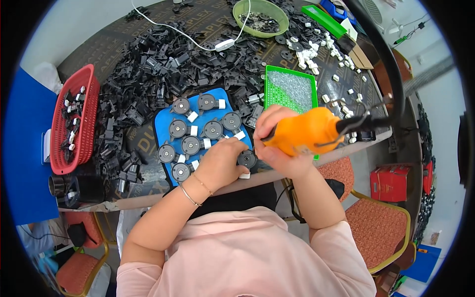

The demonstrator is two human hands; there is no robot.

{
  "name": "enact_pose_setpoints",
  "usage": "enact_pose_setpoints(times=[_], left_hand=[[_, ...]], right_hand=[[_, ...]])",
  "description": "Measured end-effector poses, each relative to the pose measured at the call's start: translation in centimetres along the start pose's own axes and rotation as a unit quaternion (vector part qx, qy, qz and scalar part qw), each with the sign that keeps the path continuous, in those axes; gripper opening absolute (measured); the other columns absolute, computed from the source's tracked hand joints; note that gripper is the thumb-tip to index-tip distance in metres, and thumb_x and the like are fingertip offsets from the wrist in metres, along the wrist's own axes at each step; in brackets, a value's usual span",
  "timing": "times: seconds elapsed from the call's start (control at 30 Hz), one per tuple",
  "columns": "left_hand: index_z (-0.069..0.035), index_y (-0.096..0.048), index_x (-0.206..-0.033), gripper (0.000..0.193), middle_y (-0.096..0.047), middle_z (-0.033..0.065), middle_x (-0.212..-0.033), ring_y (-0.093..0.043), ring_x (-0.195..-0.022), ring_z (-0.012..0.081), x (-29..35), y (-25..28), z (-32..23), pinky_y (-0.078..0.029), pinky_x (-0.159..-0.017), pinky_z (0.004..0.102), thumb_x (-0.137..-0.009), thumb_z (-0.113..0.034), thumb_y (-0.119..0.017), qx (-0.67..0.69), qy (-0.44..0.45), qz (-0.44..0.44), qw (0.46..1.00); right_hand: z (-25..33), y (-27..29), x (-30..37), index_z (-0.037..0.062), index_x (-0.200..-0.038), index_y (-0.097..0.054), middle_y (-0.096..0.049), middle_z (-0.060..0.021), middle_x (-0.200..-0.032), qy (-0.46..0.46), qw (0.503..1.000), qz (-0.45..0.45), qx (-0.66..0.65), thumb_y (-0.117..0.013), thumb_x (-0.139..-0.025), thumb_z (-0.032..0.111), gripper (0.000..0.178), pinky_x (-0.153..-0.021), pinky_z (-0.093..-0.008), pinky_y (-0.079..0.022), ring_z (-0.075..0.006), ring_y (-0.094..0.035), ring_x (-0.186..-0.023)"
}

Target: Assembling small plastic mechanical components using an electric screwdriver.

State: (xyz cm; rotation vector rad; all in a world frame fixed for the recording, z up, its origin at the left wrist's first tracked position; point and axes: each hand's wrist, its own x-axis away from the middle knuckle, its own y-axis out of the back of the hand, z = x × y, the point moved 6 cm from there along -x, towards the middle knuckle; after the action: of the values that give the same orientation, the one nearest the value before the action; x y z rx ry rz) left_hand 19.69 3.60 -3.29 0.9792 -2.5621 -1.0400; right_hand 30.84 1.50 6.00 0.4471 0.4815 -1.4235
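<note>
My left hand (223, 161) grips a round black plastic part (246, 159) with a white block at its side, near the right edge of a blue mat (161, 123). In my right hand (284, 161) is an orange electric screwdriver (309, 131), its fingers wrapped around the body. The screwdriver points left toward the round part; its bit is hidden. Several similar round parts (213, 128) lie on the mat, most with a white block (207, 143) attached. Just beyond my right hand sits a green tray (267, 89) of small silver screws.
Black plastic pieces (148, 69) pile up behind the mat. A red basket (88, 131) stands left, an olive bowl (236, 17) at the back. White blocks (309, 53) are scattered at the right. A white cord with a switch (225, 45) crosses the pile. Chairs (376, 230) stand nearby.
</note>
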Motion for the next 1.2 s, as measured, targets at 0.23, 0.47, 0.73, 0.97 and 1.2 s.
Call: enact_pose_setpoints(times=[0.23, 0.47, 0.73, 0.97, 1.2], left_hand=[[-0.002, -0.064, -0.098, 0.043, -0.061, 0.0124, -0.092, -0.058, -0.090, 0.0315, 0.3, 0.3, 0.0, -0.047, -0.080, 0.0377, -0.058, -0.009, -0.079, -0.002, 0.019, -0.007, 1.000], [-0.002, -0.064, -0.099, 0.044, -0.061, 0.0127, -0.092, -0.058, -0.090, 0.0317, 0.1, 0.4, -0.3, -0.047, -0.080, 0.0377, -0.058, -0.010, -0.079, -0.009, 0.031, 0.008, 0.999], [-0.002, -0.064, -0.099, 0.045, -0.061, 0.0130, -0.093, -0.057, -0.090, 0.0320, 0.1, 0.4, -0.2, -0.047, -0.079, 0.0381, -0.058, -0.011, -0.079, 0.000, 0.040, 0.019, 0.999], [-0.002, -0.064, -0.100, 0.046, -0.061, 0.0129, -0.094, -0.057, -0.091, 0.0319, 0.2, 0.4, -0.2, -0.047, -0.079, 0.0383, -0.058, -0.011, -0.079, -0.002, 0.035, 0.016, 0.999], [-0.002, -0.064, -0.099, 0.045, -0.061, 0.0124, -0.092, -0.058, -0.090, 0.0319, 0.2, 0.5, -0.2, -0.048, -0.079, 0.0386, -0.058, -0.010, -0.080, 0.003, 0.028, 0.011, 1.000]], right_hand=[[2.0, 4.6, -0.2, -0.0015, -0.090, -0.050, -0.050, -0.0121, -0.084, -0.026, 0.989, -0.131, -0.058, -0.065, -0.076, 0.007, 0.022, -0.054, -0.0266, -0.047, -0.0166, -0.055, -0.056], [-0.8, 5.1, 1.4, -0.0018, -0.092, -0.051, -0.051, -0.0124, -0.087, -0.051, 0.986, -0.152, -0.034, -0.062, -0.077, 0.002, 0.019, -0.055, -0.0264, -0.047, -0.0160, -0.055, -0.058], [-1.0, 4.8, 1.2, -0.0011, -0.092, -0.051, -0.051, -0.0120, -0.087, -0.058, 0.987, -0.148, -0.025, -0.063, -0.077, 0.002, 0.019, -0.055, -0.0266, -0.047, -0.0154, -0.054, -0.059], [-1.0, 4.6, 1.3, -0.0007, -0.091, -0.050, -0.050, -0.0118, -0.087, -0.072, 0.986, -0.149, -0.024, -0.063, -0.078, 0.003, 0.019, -0.055, -0.0267, -0.047, -0.0156, -0.054, -0.058], [2.3, 3.2, -0.4, -0.0011, -0.091, -0.049, -0.049, -0.0128, -0.086, 0.001, 0.990, -0.109, -0.094, -0.068, -0.080, 0.015, 0.027, -0.053, -0.0257, -0.047, -0.0163, -0.055, -0.057]])
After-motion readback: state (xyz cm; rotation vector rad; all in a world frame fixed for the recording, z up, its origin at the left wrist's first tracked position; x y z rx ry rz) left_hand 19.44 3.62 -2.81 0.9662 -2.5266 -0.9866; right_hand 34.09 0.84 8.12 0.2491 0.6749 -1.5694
